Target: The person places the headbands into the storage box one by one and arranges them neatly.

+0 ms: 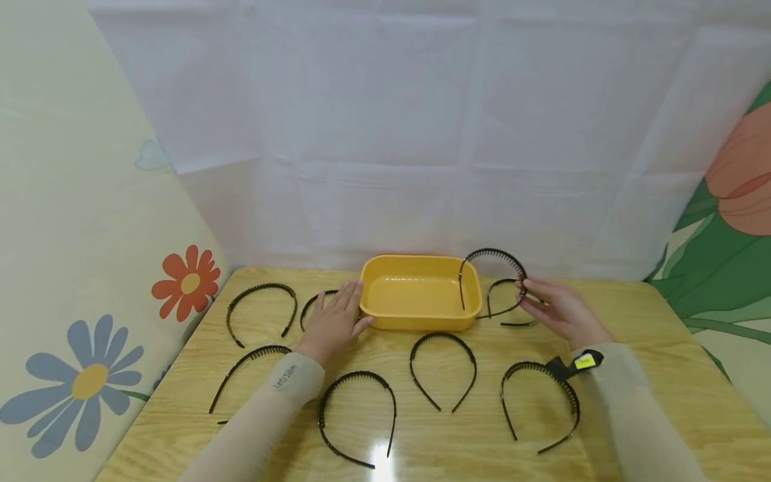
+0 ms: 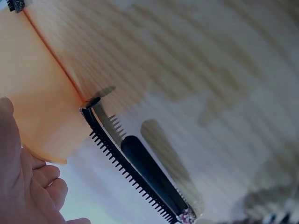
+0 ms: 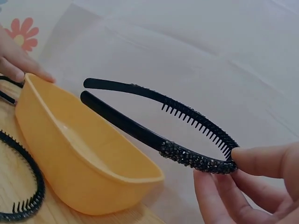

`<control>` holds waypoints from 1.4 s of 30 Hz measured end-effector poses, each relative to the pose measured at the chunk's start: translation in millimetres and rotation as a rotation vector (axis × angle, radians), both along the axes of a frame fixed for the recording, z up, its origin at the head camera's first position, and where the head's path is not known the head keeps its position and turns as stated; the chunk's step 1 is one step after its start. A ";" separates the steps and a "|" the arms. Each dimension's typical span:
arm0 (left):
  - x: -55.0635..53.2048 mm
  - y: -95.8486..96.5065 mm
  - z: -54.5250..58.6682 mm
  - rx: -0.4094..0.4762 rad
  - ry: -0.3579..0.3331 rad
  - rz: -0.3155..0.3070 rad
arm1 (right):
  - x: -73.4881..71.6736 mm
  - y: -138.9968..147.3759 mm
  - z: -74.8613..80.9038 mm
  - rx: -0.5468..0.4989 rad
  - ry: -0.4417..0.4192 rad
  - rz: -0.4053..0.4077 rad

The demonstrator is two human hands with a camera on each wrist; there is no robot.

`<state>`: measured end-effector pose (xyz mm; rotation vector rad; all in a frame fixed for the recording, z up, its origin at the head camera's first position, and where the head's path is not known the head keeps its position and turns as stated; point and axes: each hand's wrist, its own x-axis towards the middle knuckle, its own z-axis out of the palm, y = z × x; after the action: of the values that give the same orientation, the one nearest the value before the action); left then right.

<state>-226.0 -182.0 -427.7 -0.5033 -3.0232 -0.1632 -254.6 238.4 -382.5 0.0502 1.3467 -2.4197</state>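
Note:
My right hand [image 1: 563, 313] pinches a black toothed headband [image 3: 187, 158] between thumb and fingers at its crown. The headband's tips point left, over the right end of the yellow plastic tub [image 1: 415, 300], and dark sparkly stones cover its curve. At the tub's left end rests my left hand [image 1: 333, 321], fingers extended along the rim. Beside and partly under that hand lies another black headband [image 1: 308, 306]. In the left wrist view, a headband [image 2: 126, 161] lies next to the tub's wall [image 2: 46, 79].
More black headbands lie spread on the wooden table: back left [image 1: 262, 286], left [image 1: 225, 383], front middle [image 1: 361, 373], centre [image 1: 442, 335], front right [image 1: 530, 365] and behind the held one [image 1: 502, 281]. A white cloth [image 1: 361, 134] hangs behind the table.

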 end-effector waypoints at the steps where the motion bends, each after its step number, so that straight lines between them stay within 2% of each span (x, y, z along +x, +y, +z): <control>1: 0.1 -0.6 0.0 0.001 0.000 0.001 | -1.0 -3.7 0.1 0.010 0.004 0.003; 8: -0.1 -2.4 -1.2 0.030 0.005 0.001 | -7.7 -29.0 1.7 0.060 0.029 0.009; 16: -1.1 0.9 -7.2 0.040 -0.019 -0.005 | -14.1 -57.7 -1.1 0.071 -0.031 -0.053; 21: 0.3 0.4 -9.9 0.036 -0.033 0.009 | -17.2 -72.9 -6.0 0.114 -0.015 -0.025; 27: -0.6 -1.2 -4.6 0.044 -0.009 0.005 | -26.2 -89.1 -5.7 0.105 -0.019 0.000; 34: 2.1 -3.6 2.4 0.032 0.029 0.021 | -37.4 -115.3 -1.1 0.096 -0.032 -0.066; 42: 3.0 -0.2 1.1 0.035 0.006 0.012 | -45.2 -131.8 -2.5 0.174 -0.035 -0.111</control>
<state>-223.0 -182.2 -426.7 -0.4817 -3.0108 -0.2124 -299.8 106.6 -385.0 0.2173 1.5738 -2.3718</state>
